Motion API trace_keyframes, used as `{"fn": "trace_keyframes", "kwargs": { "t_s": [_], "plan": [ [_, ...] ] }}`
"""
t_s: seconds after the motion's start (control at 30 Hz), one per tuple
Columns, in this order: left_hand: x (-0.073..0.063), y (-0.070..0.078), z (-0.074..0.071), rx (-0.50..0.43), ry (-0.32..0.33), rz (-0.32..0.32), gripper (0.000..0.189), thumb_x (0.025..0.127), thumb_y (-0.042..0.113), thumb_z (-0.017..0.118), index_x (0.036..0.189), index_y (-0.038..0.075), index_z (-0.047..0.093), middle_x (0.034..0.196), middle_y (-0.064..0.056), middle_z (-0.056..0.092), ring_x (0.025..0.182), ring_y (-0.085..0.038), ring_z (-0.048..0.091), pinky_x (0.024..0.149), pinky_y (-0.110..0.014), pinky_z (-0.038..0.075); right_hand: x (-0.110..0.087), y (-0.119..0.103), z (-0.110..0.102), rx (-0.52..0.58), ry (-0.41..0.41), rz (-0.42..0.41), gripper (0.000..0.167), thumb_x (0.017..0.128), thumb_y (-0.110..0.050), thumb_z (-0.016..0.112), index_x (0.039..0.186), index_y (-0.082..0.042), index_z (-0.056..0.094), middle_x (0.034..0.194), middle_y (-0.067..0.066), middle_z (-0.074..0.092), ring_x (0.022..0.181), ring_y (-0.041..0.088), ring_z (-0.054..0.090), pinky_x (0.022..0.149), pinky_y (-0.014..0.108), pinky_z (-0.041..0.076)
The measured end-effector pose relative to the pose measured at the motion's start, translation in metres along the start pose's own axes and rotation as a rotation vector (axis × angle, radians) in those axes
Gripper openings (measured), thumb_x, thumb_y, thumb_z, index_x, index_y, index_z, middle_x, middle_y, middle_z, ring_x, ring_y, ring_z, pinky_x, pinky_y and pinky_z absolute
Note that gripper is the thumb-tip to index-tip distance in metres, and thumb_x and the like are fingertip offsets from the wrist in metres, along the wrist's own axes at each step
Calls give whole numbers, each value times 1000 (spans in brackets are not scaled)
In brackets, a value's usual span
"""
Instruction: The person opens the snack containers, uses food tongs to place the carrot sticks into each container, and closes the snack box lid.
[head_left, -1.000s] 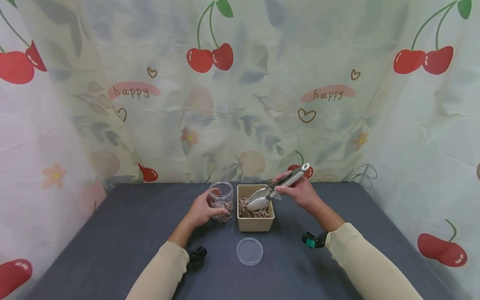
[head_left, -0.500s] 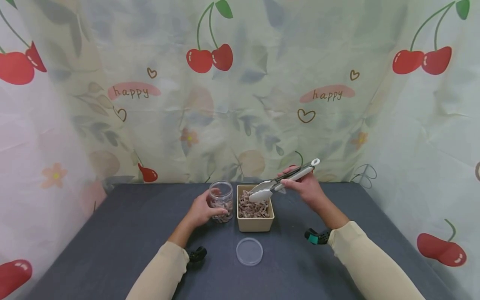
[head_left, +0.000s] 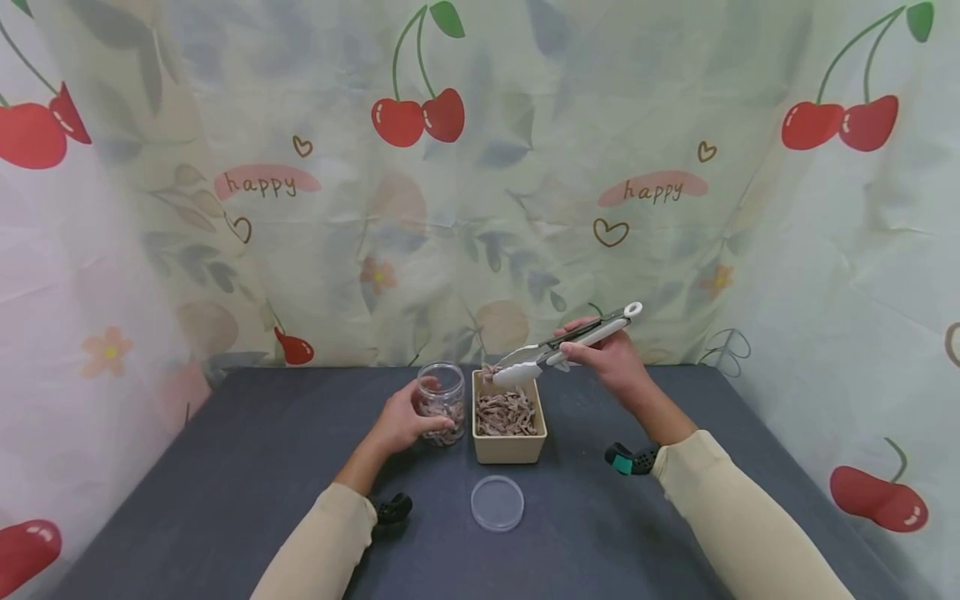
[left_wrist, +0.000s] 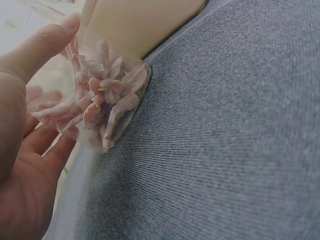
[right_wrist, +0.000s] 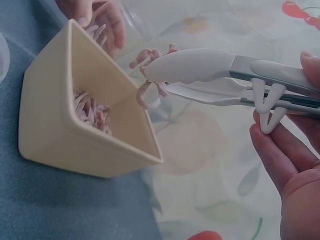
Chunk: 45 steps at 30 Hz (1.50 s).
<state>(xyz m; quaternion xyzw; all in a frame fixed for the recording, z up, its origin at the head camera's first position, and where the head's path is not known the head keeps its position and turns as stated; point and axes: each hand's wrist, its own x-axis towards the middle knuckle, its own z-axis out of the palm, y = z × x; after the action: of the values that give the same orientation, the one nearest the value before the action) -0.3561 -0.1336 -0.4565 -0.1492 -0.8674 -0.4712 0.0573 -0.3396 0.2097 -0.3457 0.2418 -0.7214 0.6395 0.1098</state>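
My left hand [head_left: 405, 421] grips a clear jar [head_left: 442, 385] with fingers and thumb round its side. Wrinkled, pinkish-brown strips [left_wrist: 107, 90] fill the jar's lower part, and its mouth is uncovered. In my right hand [head_left: 611, 362] is a pair of white-and-grey tongs [right_wrist: 195, 65], tips pointing left. A small clump of strips [right_wrist: 150, 90] sticks out from the tongs' tips, above the far rim of a beige box [head_left: 510, 451]. More of these strips [head_left: 506, 414] lie inside the box, which stands just right of the jar.
A round translucent lid [head_left: 497, 503] lies flat on the dark grey tabletop [head_left: 555, 542], in front of the box. A cherry-patterned curtain [head_left: 480, 217] hangs along the back and both sides.
The tongs have risen out of the box and moved toward the back, with a clump of strips now at their tips. My left hand and the jar have stayed in place.
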Motion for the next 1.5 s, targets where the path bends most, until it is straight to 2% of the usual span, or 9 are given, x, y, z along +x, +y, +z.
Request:
{"fn": "trace_keyframes", "kwargs": {
  "t_s": [0.2, 0.27, 0.37, 0.47, 0.53, 0.6, 0.83, 1.2, 1.5],
  "plan": [
    [0, -1, 0, 3, 2, 2, 68, 69, 26, 90, 127, 10, 57, 86, -5, 57, 75, -18, 50, 63, -33, 42, 6, -7, 2, -1, 2, 0, 33, 87, -1, 71, 114, 10, 57, 109, 12, 69, 88, 10, 65, 72, 23, 51],
    [0, -1, 0, -5, 3, 5, 69, 69, 25, 90, 127, 9, 57, 86, -5, 57, 75, -19, 50, 62, -33, 42, 9, -11, 4, -9, -1, -1, 32, 88, -4, 71, 114, 8, 58, 103, 9, 71, 70, 6, 59, 61, 20, 47],
    [0, -1, 0, -10, 0, 8, 68, 69, 24, 90, 127, 9, 57, 86, -5, 57, 75, -19, 50, 62, -33, 42, 13, -16, 9, -5, -1, -1, 31, 89, -5, 71, 115, 8, 59, 102, 11, 70, 52, 4, 39, 49, 20, 34],
    [0, 0, 0, -7, -2, 5, 68, 69, 25, 90, 127, 9, 57, 86, -5, 57, 76, -19, 50, 62, -33, 42, 17, -19, 14, 15, 0, -9, 32, 89, -4, 70, 115, 9, 58, 109, 18, 68, 57, 3, 50, 55, 19, 42],
    [0, 0, 0, -8, -1, -1, 68, 69, 26, 90, 127, 10, 57, 86, -6, 57, 76, -19, 50, 62, -33, 42, 19, -20, 17, 28, -1, -15, 33, 88, -3, 70, 116, 10, 58, 113, 23, 66, 75, 7, 63, 68, 21, 49],
    [0, 0, 0, -15, 0, -4, 68, 69, 25, 90, 127, 10, 57, 86, -6, 57, 76, -20, 50, 62, -33, 42, 21, -21, 21, 46, -1, -23, 34, 88, -1, 70, 117, 11, 57, 115, 26, 64, 93, 12, 67, 79, 25, 51],
    [0, -1, 0, -20, 5, 2, 67, 69, 24, 90, 126, 10, 57, 86, -6, 57, 76, -19, 51, 62, -32, 42, 27, -23, 39, 117, -13, -61, 33, 86, 5, 69, 115, 14, 56, 114, 32, 62, 93, 17, 68, 78, 28, 53],
    [0, -2, 0, -31, 5, 6, 67, 69, 24, 90, 126, 10, 58, 87, -6, 58, 76, -19, 52, 64, -33, 43, 30, -19, 63, 115, -56, -15, 30, 87, 4, 69, 114, 11, 58, 116, 28, 63, 94, 16, 67, 78, 28, 53],
    [-1, 0, 0, -30, 7, -23, 66, 69, 25, 90, 121, 4, 56, 97, -8, 64, 82, -20, 58, 70, -35, 48, 28, -12, 69, 137, -76, 7, 36, 86, 8, 67, 119, 15, 55, 120, 35, 57, 91, 11, 67, 75, 26, 52]
  ]
}}
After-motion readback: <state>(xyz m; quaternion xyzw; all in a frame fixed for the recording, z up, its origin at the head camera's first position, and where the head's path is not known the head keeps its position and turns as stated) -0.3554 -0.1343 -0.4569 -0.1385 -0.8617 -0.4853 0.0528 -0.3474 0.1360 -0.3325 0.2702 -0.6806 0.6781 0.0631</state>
